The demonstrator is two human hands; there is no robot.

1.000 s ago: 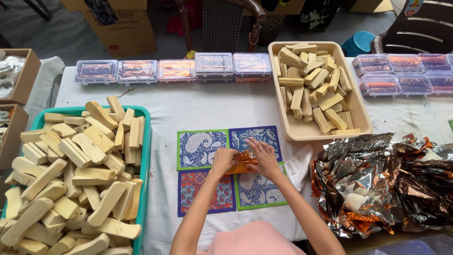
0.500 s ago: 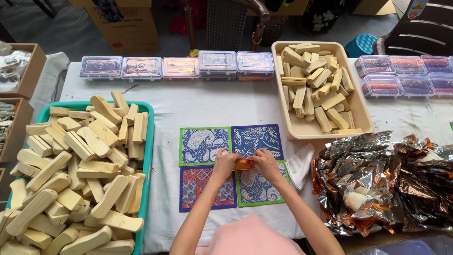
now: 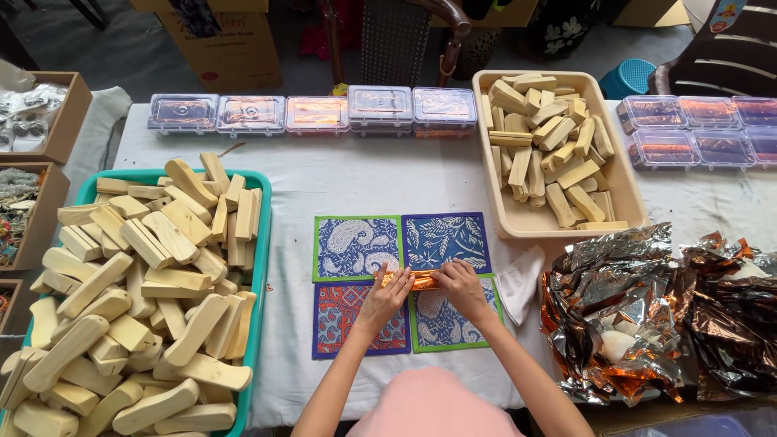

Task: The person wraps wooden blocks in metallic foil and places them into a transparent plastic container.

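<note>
Two trays of wooden blocks: green tray [image 3: 263, 243], beige tray [image 3: 627, 190] | both hands' fingers [image 3: 396, 285] clamped on copper-foil piece [image 3: 417, 280]

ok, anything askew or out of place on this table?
Mostly tidy. The crumpled foil heap spills over the table's right front edge, and wooden blocks overfill the green tray. Both hands hold a foil-wrapped piece over the four patterned mats.

both hands [image 3: 421, 290] hide most of the foil-wrapped piece [image 3: 419, 279].

Glossy copper foil wrap [image 3: 413, 280], matt printed cloth mats [image 3: 401, 279], seemingly raw wood blocks [image 3: 137, 291]
</note>
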